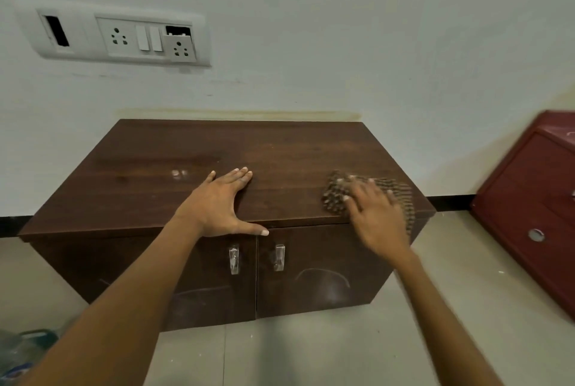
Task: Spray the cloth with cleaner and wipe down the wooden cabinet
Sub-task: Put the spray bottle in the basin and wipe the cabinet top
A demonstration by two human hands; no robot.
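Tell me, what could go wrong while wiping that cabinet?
The cloth sits near the right front corner of the cabinet top, so the right hand might push it off the edge. The left hand presses flat on the top and may leave smudges.

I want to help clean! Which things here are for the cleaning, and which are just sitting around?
For the job: cloth, cabinet, right hand, left hand.

Just around: red box, sockets, bottle.
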